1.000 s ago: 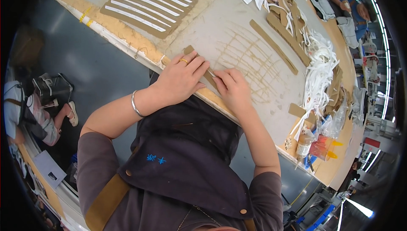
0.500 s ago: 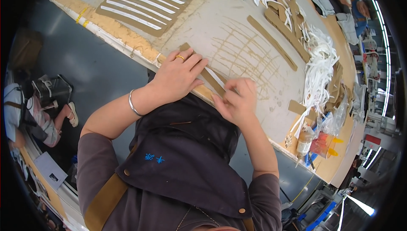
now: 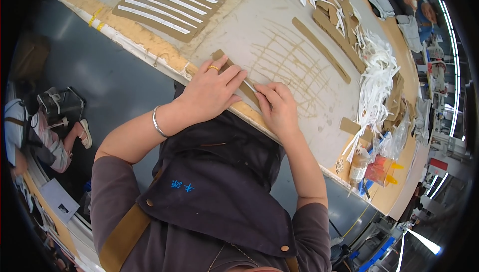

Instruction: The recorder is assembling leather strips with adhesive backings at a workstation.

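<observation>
On the near table edge lies a narrow brown strip (image 3: 248,92), which looks like fabric or leather. A thin white tape (image 3: 250,85) runs along it, partly covered by my fingers. My left hand (image 3: 209,90) rests over the strip's left part, its fingers stretched out and pressing down, with the thumb apart from them. At the other end, the thumb and bent fingers of my right hand (image 3: 280,108) close on the white tape at the strip. The tape's end is hidden under those fingers.
Farther left lies a brown panel (image 3: 172,10) with white strips in rows. Brown strips (image 3: 322,50) lie at the right, beside a heap of white tape (image 3: 374,72). A bottle (image 3: 358,167) and a red container (image 3: 379,169) stand near the right corner. Other people sit nearby.
My right hand has shifted slightly up and left, and its fingers have come down onto the white tape. My left hand has barely moved.
</observation>
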`<state>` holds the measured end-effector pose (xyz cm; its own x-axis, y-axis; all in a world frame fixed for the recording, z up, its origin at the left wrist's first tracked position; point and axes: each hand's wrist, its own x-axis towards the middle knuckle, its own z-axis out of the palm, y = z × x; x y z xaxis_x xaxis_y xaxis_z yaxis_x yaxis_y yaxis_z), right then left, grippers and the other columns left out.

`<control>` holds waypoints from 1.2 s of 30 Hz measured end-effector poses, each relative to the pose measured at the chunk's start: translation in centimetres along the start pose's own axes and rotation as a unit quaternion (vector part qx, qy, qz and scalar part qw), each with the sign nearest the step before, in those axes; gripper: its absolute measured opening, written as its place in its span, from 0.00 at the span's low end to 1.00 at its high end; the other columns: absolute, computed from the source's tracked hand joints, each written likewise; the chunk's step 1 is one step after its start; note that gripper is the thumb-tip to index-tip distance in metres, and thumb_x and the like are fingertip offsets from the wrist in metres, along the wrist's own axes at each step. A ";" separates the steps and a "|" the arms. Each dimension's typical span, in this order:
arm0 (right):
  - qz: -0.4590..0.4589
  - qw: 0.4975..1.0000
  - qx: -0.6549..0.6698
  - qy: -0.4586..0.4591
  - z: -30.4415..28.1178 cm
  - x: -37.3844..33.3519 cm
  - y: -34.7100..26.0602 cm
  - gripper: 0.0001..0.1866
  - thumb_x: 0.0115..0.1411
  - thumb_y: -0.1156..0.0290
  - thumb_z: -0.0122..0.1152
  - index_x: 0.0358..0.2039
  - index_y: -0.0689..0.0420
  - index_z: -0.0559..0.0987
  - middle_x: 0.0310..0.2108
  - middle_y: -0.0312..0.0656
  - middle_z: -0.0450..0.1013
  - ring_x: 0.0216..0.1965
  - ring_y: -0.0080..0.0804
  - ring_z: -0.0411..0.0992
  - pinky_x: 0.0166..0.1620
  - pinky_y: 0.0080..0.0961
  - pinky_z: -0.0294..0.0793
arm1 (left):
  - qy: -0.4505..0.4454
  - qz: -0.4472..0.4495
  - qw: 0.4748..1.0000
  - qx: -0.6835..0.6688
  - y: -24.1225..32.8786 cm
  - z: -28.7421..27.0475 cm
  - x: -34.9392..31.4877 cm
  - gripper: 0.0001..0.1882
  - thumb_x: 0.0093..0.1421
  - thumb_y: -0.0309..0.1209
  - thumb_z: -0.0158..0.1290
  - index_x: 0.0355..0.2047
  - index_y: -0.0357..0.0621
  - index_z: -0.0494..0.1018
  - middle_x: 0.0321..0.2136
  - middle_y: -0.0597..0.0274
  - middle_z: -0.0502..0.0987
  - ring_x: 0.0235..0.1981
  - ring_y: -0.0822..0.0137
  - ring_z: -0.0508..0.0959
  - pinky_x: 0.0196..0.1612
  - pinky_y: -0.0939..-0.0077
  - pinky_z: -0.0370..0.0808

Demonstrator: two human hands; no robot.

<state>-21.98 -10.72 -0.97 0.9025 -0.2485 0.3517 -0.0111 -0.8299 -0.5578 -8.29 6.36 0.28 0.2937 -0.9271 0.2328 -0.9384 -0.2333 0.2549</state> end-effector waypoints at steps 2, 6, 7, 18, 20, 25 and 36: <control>0.002 1.000 -0.003 -0.003 0.0 0.0 0.0 0.09 0.54 0.76 0.67 0.37 0.56 0.83 0.30 0.40 0.73 0.34 0.40 0.72 0.37 0.33 0.74 | -0.008 0.000 1.000 0.012 0.1 -0.2 0.1 0.31 0.54 0.42 0.61 0.57 0.45 0.70 0.52 0.59 0.71 0.57 0.49 0.71 0.57 0.57 0.65; -0.004 1.000 -0.017 -0.004 0.1 -0.1 0.1 0.10 0.53 0.76 0.68 0.37 0.56 0.83 0.31 0.40 0.72 0.34 0.39 0.72 0.37 0.32 0.74 | -0.011 -0.002 1.000 0.008 0.3 -0.4 0.1 0.32 0.54 0.44 0.61 0.57 0.45 0.70 0.52 0.59 0.71 0.57 0.47 0.71 0.57 0.55 0.63; -0.004 1.000 -0.017 -0.004 0.1 -0.1 0.2 0.10 0.53 0.76 0.68 0.37 0.56 0.83 0.31 0.40 0.72 0.34 0.39 0.72 0.37 0.32 0.74 | -0.015 -0.001 1.000 0.009 0.4 -0.4 0.1 0.32 0.54 0.46 0.61 0.57 0.46 0.69 0.52 0.59 0.71 0.57 0.47 0.71 0.57 0.54 0.63; -0.039 0.993 -0.107 0.022 0.5 -0.3 -0.6 0.11 0.52 0.75 0.66 0.38 0.53 0.84 0.31 0.36 0.71 0.34 0.34 0.72 0.34 0.30 0.75 | -0.001 -0.046 0.998 0.043 -1.8 -0.8 -0.9 0.36 0.54 0.50 0.60 0.59 0.47 0.68 0.59 0.58 0.69 0.64 0.53 0.65 0.63 0.49 0.57; -0.048 0.993 -0.100 0.036 1.4 0.9 -0.6 0.11 0.52 0.75 0.66 0.37 0.53 0.83 0.31 0.36 0.71 0.34 0.34 0.72 0.34 0.30 0.75 | 0.089 -0.086 0.984 0.130 -1.8 -1.2 -0.1 0.36 0.54 0.49 0.61 0.59 0.43 0.67 0.58 0.57 0.68 0.64 0.54 0.64 0.63 0.50 0.58; -0.070 0.992 -0.098 0.033 0.7 0.6 0.0 0.10 0.52 0.74 0.69 0.36 0.53 0.83 0.31 0.38 0.72 0.33 0.37 0.72 0.33 0.30 0.74 | -0.002 -0.011 1.000 0.005 1.7 -0.1 -0.2 0.36 0.54 0.48 0.61 0.59 0.43 0.67 0.56 0.57 0.68 0.63 0.55 0.65 0.62 0.57 0.60; -0.076 0.988 -0.132 -0.010 -3.9 -3.6 1.1 0.12 0.50 0.74 0.69 0.37 0.54 0.81 0.30 0.36 0.71 0.32 0.34 0.71 0.34 0.29 0.74 | -0.098 0.103 0.989 0.037 3.7 -0.6 1.0 0.42 0.51 0.57 0.59 0.60 0.44 0.67 0.53 0.52 0.70 0.59 0.49 0.67 0.62 0.56 0.61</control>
<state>-26.94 -12.68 0.04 0.9105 -0.1041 0.4002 0.0146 -0.9590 -0.2829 -11.34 4.72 1.97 0.0600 -0.9945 0.0853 -0.9875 -0.0466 0.1504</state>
